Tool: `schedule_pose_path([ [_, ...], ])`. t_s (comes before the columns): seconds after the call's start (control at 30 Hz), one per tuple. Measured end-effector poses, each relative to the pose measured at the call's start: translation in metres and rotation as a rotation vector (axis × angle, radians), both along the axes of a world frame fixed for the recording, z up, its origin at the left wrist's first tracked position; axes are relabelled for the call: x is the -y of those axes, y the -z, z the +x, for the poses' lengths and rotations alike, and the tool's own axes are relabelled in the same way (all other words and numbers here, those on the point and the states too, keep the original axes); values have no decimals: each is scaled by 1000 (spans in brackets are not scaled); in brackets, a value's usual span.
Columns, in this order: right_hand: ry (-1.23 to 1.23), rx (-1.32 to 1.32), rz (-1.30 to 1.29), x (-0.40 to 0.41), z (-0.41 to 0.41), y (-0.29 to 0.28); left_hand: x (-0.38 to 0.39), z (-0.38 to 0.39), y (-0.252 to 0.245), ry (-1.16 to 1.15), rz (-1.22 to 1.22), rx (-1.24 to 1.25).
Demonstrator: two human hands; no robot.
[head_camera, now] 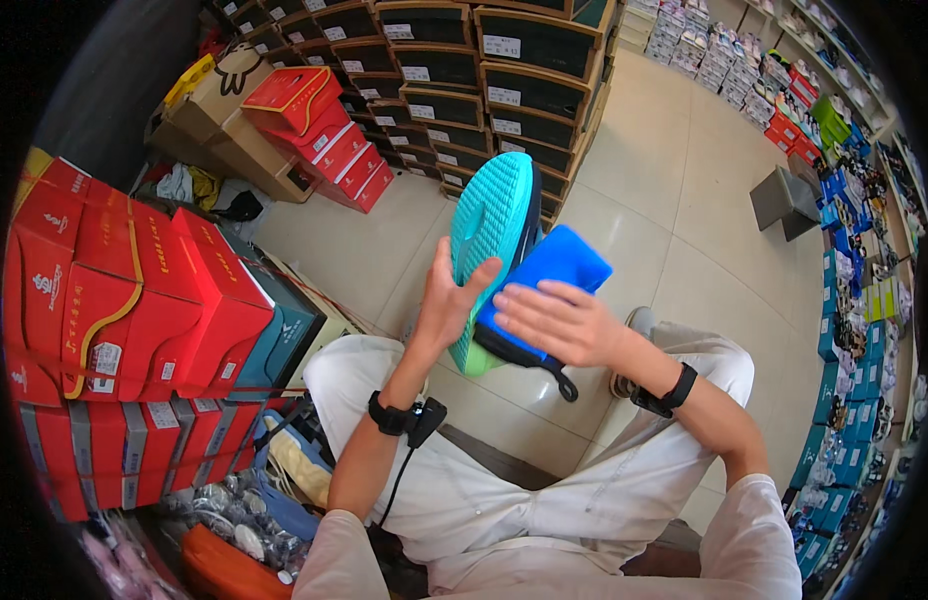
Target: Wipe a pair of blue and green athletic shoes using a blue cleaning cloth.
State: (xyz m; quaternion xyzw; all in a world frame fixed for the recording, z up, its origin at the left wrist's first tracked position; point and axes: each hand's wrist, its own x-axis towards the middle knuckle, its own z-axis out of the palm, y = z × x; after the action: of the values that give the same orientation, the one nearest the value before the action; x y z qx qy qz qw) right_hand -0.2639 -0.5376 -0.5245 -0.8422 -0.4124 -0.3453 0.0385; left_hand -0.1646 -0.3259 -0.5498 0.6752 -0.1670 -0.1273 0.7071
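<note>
My left hand (452,292) grips a shoe (494,225) by its edge, the thumb lying across the sole. The sole is turquoise with a dense raised tread and turns pale green at the near end; a strip of dark upper shows along its right side. Pressed over a blue cloth-like pad or pouch (572,259) are the slightly blurred fingers of my right hand (557,322), its thumb hidden. That blue piece has a black cuff and a hanging loop (566,384), and it overlaps the shoe's right side. Both are held above my knees.
Red shoeboxes (126,300) tied with cord are piled at my left. Ahead rise stacked dark-fronted boxes (441,75), with more red boxes (329,142) beside them. A grey stool (785,201) stands on the tiled floor (636,195). Shoes and boxes (846,420) line the right wall.
</note>
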Motion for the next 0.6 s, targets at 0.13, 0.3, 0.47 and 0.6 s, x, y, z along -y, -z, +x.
schedule_pose_path([
  [0.13, 154, 15, 94, 17, 8, -14, 4, -7, -7, -14, -47, -13],
  [0.3, 212, -41, 147, 12, 5, -15, 2, -3, -3, 4, -15, -16],
  [0.47, -17, -107, 38, -7, -4, 2, 0, 0, -1, -53, 4, 24],
  [0.6, -137, -110, -1, -21, -15, 12, -1, 1, -4, -123, 35, 38],
])
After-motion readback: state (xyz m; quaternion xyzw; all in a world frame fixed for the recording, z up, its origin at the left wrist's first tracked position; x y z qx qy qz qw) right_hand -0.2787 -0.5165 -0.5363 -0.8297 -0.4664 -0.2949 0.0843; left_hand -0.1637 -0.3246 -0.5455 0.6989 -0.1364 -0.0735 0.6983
